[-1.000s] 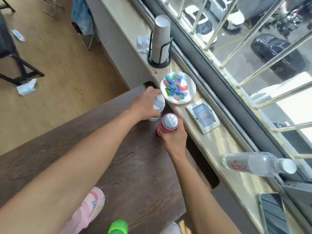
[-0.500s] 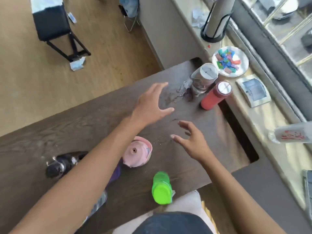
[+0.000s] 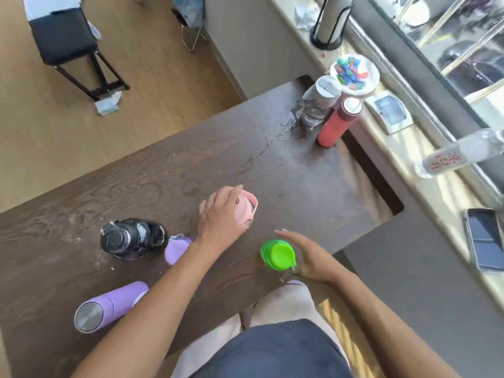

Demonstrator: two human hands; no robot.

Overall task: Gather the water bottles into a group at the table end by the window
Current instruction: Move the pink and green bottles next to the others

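At the window end of the dark wooden table stand a clear bottle with a grey lid and a red bottle, side by side. My left hand is wrapped over a pink bottle near the table's middle. My right hand curves around the right side of a green-lidded bottle at the near edge, fingers still spread. A black bottle stands to the left. A small purple bottle is partly hidden by my left forearm. A larger purple bottle lies on its side.
Spilled water glistens beside the clear bottle. The window sill holds a plastic bottle on its side, a phone, a plate of coloured pieces, a small white device and a cup holder. A black chair stands on the floor beyond.
Both hands left the clear and red bottles at the window end and came back to the near side. The left now grips the pink bottle; the right has reached the green-lidded one.
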